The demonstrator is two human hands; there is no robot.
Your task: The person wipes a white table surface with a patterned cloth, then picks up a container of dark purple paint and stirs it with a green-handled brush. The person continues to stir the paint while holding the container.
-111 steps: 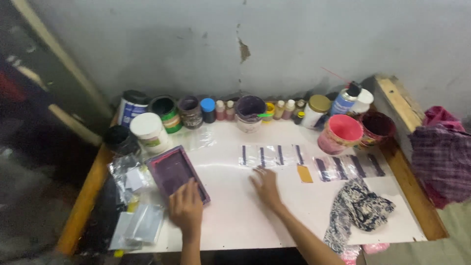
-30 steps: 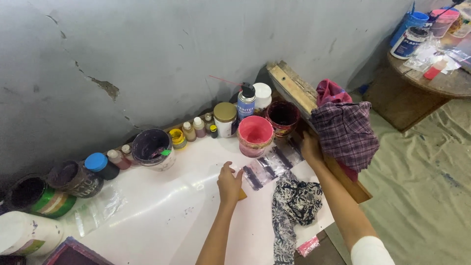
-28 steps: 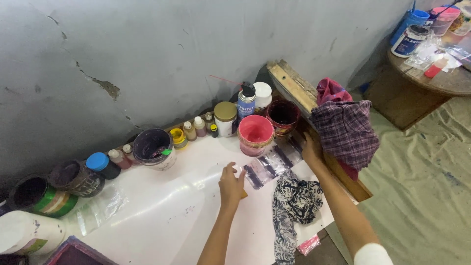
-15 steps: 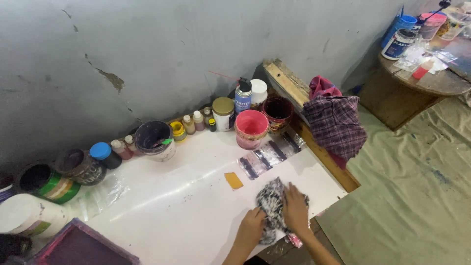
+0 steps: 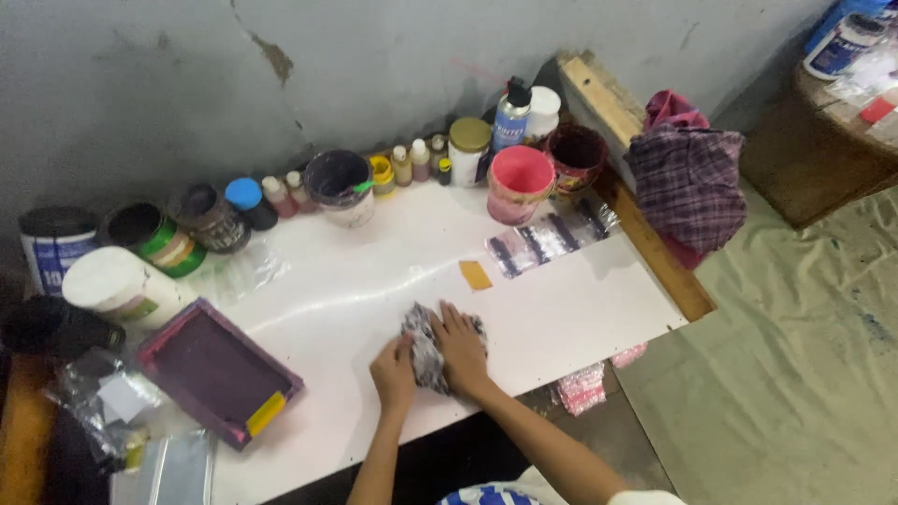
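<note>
A crumpled black-and-white patterned rag [image 5: 423,348] lies on the white tabletop [image 5: 561,318] near its front edge. My right hand [image 5: 461,348] presses flat on top of the rag. At the rag's left side, my left hand [image 5: 394,371] grips it. A small orange card [image 5: 475,275] lies on the white surface just beyond the rag. Several clear packets with dark strips [image 5: 547,238] lie in a row at the right, below a pink cup [image 5: 520,182].
Paint jars, bottles and tubs [image 5: 337,182] line the wall. A maroon-framed screen [image 5: 218,371] with a yellow squeegee lies at the left beside plastic bags [image 5: 112,411]. A plaid cloth [image 5: 687,187] hangs over the right wooden edge. Pink packets [image 5: 585,385] sit below the front edge.
Both hands came back from the packets and the table's right edge to the patterned rag. They have bunched it up and slid it leftwards across the white surface.
</note>
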